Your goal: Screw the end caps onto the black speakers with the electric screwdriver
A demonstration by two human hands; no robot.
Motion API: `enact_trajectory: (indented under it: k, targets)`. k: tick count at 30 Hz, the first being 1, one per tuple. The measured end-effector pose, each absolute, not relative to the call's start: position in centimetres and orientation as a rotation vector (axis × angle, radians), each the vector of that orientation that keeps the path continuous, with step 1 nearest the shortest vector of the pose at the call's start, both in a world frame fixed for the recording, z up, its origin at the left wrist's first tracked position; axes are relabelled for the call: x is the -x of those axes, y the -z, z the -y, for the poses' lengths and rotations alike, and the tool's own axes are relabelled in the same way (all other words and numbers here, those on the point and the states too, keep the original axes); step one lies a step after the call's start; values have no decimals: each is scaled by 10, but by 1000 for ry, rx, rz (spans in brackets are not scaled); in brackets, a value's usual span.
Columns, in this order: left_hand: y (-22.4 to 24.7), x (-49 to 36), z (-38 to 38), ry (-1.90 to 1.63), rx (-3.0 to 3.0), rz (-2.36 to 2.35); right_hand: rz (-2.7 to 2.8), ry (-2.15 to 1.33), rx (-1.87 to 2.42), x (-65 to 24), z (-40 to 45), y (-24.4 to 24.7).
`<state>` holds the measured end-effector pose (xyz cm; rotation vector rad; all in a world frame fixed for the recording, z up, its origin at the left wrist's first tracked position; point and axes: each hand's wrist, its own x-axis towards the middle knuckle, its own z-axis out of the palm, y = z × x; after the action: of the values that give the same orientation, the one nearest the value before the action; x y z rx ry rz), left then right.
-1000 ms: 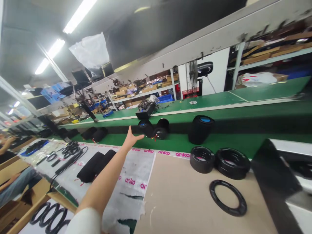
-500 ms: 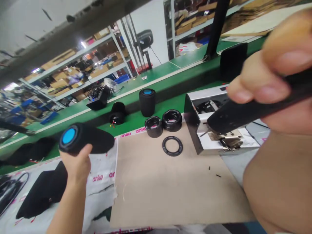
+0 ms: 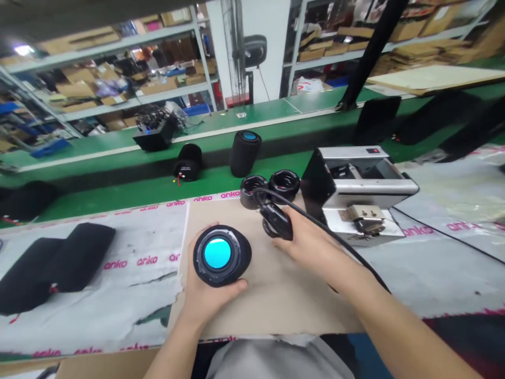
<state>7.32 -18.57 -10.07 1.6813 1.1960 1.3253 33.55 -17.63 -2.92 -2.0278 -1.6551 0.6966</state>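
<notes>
My left hand [image 3: 207, 300] is wrapped around a black cylindrical speaker [image 3: 218, 253] above the cardboard sheet, its end with a shiny blue disc tilted up towards me. To the right, my right hand [image 3: 302, 231] grips a black corded electric screwdriver [image 3: 278, 218], whose cable loops over the top and back along my forearm. The screwdriver's tip is hidden. Partly covered behind it lies a flat black ring [image 3: 268, 229]. Two thick black rings, one on the left [image 3: 252, 197] and one on the right [image 3: 284, 181], sit just beyond my right hand.
A silver screw feeder [image 3: 366, 184] stands right of the cardboard sheet [image 3: 292, 300]. Another speaker [image 3: 245, 152] and a black part with red wires [image 3: 188, 162] stand on the green bench behind. Black fabric-covered pieces [image 3: 84, 258] lie at the left.
The speaker has come from the left to over the cardboard, its blue end turned up towards me. My right hand has moved away from close to the camera, down to the cardboard with the screwdriver.
</notes>
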Motion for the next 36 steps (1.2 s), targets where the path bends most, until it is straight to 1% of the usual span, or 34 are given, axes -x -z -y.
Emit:
enact_trajectory:
  k: [4, 9, 12, 16, 22, 25, 28, 32, 36]
  targets:
    - [90, -73, 183, -1352, -1718, -1016, 1705, -685, 2027, -329, 169, 55]
    - [84, -68, 179, -1312, -1734, -903, 1740, -711, 2017, -335, 164, 58]
    - [79, -68, 179, -1287, -1720, -870, 1679, -749, 2070, -337, 169, 46]
    - [71, -72, 181, -1284, -1641, -859, 1526, -845, 2145, -337, 184, 16]
    - [68, -75, 188, -1288, -1626, -923, 1300, -926, 1903, -331, 215, -17]
    - [73, -81, 191, -1321, -1678, -1008, 1233, -943, 1882, -324, 228, -24]
    - [79, -93, 197, -1351, -1671, -1101, 1371, -876, 1830, -315, 234, -27]
    - [84, -106, 209, -1327, -1704, -1015, 1647, -747, 1772, -298, 232, -30]
    - [78, -108, 214, -1309, -1731, -939, 1654, -687, 1794, -301, 227, -35]
